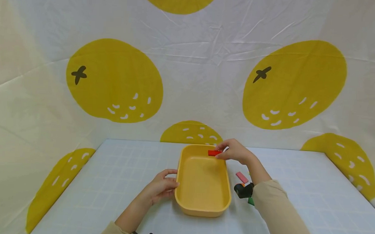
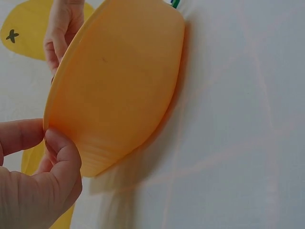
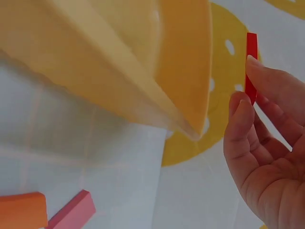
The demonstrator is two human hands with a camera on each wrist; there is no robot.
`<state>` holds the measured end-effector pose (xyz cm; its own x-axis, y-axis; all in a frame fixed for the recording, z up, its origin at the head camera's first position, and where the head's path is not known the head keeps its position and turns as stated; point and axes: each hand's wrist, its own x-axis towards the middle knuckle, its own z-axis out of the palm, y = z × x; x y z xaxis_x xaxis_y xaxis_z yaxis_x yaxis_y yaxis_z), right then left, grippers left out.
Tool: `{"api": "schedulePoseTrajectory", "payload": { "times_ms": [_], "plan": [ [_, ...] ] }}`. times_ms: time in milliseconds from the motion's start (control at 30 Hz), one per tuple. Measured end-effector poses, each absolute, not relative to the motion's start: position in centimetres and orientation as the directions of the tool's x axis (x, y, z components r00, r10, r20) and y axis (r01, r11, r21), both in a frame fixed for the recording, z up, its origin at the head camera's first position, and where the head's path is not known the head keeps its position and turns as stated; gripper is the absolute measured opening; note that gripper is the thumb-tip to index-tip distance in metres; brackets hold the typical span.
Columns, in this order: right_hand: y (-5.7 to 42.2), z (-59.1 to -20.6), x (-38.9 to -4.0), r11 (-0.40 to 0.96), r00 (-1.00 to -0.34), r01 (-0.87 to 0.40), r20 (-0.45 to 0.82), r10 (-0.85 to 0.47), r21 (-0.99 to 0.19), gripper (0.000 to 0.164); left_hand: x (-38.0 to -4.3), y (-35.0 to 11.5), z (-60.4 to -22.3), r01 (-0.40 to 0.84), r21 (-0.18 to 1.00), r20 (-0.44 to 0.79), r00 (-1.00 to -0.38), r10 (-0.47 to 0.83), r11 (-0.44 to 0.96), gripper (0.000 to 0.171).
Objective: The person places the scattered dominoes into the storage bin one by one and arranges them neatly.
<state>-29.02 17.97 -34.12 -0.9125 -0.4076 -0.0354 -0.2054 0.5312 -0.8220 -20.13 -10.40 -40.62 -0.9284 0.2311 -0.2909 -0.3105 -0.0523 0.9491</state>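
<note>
A yellow rectangular tray (image 1: 203, 184) with rounded corners stands on the table in the head view, its inside bare. At its left rim, my left hand (image 1: 161, 186) pinches the edge between thumb and fingers; the left wrist view shows this grip on the tray's wall (image 2: 119, 81) closely. My right hand (image 1: 234, 151) is over the tray's far right corner. Between its thumb and fingers it pinches a flat red block (image 3: 251, 71), which reaches leftward over the far end of the tray in the head view.
Right of the tray lie a pink block (image 1: 242, 177), an orange block (image 3: 21, 210) and a green block (image 1: 251, 201), partly hidden by the right wrist's black camera (image 1: 244, 190). A white cloth with yellow fruit prints (image 1: 201, 79) hangs behind the table (image 1: 135, 163).
</note>
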Motion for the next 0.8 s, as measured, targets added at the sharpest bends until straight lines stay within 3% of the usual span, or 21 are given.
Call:
{"api": "schedulePoseTrajectory", "payload": {
  "times_ms": [800],
  "plan": [
    [12.9, -36.8, -29.3, 0.395, -0.918, -0.100, -0.068, -0.390, -0.913, 0.028, -20.3, -10.5, -40.5, -0.328, 0.943, -0.307, -0.919, 0.248, -0.049, 0.049]
  ]
}}
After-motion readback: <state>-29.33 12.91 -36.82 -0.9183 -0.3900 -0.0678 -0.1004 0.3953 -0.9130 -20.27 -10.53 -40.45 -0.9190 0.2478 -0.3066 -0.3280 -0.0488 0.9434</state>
